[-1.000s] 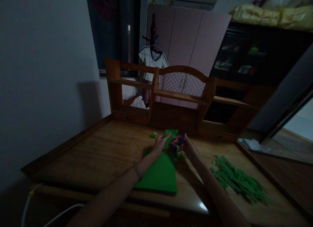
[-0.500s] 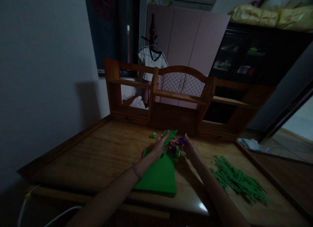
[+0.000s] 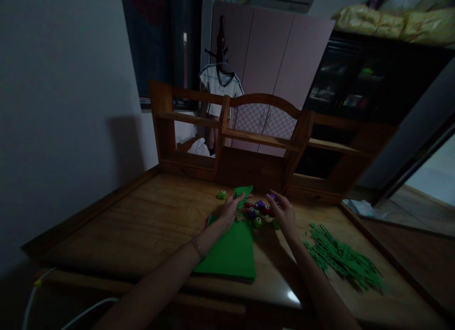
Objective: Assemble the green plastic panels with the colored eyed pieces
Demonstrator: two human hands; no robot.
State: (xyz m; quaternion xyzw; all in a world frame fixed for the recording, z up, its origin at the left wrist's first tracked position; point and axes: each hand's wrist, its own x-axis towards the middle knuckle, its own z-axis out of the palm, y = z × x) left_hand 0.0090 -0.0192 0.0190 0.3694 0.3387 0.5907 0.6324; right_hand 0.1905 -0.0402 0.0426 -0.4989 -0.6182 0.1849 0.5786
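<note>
Several small toy figures with big round eyes lie in a cluster between my hands, among them a green figure (image 3: 258,222) and a dark purple figure (image 3: 251,213). My left hand (image 3: 229,212) is at the cluster's left side, fingers stretched out and open, beside a green piece with dark spots (image 3: 243,192). On the right, my right hand (image 3: 284,214) has its fingers bent around a small purple figure (image 3: 273,197) at the fingertips. Below my left hand lies a flat green stack (image 3: 231,254), partly covered by my forearm.
A lone green figure (image 3: 222,195) sits to the left near the back. Thin green strips (image 3: 341,259) are heaped on the right of the wooden table (image 3: 117,225). A wooden shelf unit (image 3: 261,139) stands along the back edge.
My right hand has lifted slightly and its fingers have curled, with a purple figure at the tips. The figures between my hands now lie more spread out. My left hand has shifted little.
</note>
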